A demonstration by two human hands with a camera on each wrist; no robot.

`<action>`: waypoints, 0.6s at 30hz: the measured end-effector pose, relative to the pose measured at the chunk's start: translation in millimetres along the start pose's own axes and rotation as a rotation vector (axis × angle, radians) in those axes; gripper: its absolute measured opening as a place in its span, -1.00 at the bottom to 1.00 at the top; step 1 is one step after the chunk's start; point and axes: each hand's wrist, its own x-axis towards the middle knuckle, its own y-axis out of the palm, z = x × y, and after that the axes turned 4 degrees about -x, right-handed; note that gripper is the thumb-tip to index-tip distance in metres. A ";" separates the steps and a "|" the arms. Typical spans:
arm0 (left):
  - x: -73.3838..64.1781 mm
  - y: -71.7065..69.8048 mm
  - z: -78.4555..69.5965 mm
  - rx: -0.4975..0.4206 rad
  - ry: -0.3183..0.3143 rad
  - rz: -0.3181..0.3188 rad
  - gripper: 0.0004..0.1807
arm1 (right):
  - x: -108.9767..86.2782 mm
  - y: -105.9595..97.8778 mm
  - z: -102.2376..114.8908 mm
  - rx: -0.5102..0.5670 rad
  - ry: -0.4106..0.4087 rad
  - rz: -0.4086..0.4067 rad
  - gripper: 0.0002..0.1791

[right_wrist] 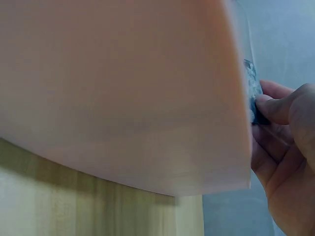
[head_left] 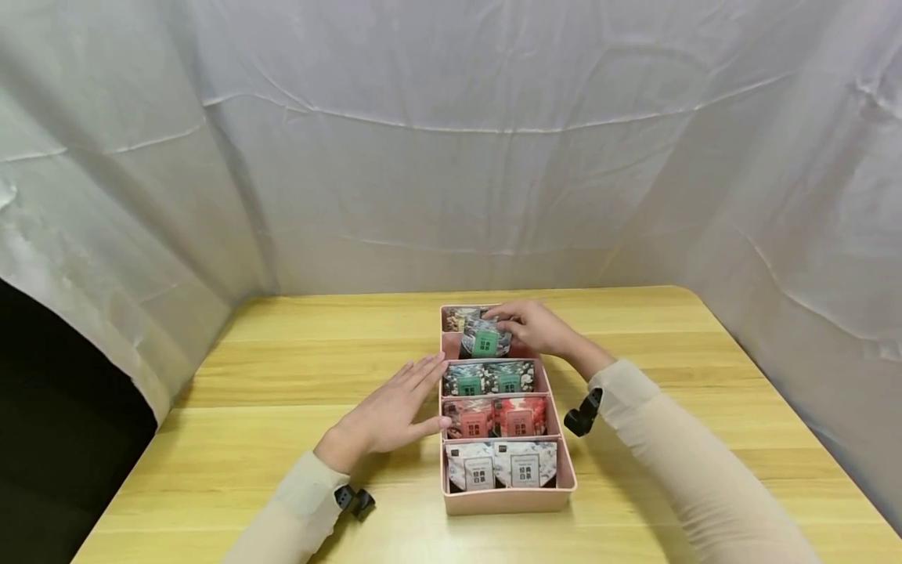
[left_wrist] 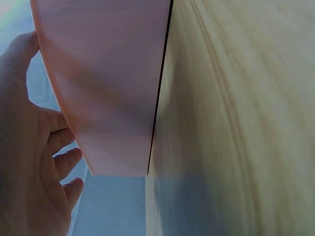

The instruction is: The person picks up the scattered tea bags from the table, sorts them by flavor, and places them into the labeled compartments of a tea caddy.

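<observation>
A long pink divided box [head_left: 509, 502] stands on the table, its compartments holding tea sachets in pairs. My right hand [head_left: 541, 327] pinches a dark sachet with a green label [head_left: 486, 341] between thumb and fingers, over the second compartment from the back. The right wrist view shows that sachet [right_wrist: 252, 93] at the box's rim, partly hidden by the wall. My left hand [head_left: 391, 411] rests along the box's left side with its fingers extended; in the left wrist view the fingertips lie at the rim of the pink wall [left_wrist: 108, 73].
From the front, the compartments hold white sachets [head_left: 524, 464], red sachets [head_left: 520, 417] and green-labelled sachets [head_left: 510, 377]. Yellowish sachets [head_left: 460, 318] sit in the rearmost one. Wooden tabletop [head_left: 296, 376] surrounds the box, and a pale curtain [head_left: 451, 196] hangs behind.
</observation>
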 end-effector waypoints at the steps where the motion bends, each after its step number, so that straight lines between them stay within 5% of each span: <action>1: -0.1 0.2 -0.1 0.000 -0.004 0.002 -0.03 | -0.5 1.3 -0.4 -0.006 -0.003 0.010 -0.68; 10: 1.0 2.4 0.1 0.000 -0.013 0.000 -0.03 | -3.4 5.5 2.7 -0.228 -0.079 0.081 -0.69; 18: 2.4 3.3 1.0 -0.011 -0.004 0.004 -0.03 | -10.3 -6.2 5.9 -0.230 -0.079 -0.055 -0.71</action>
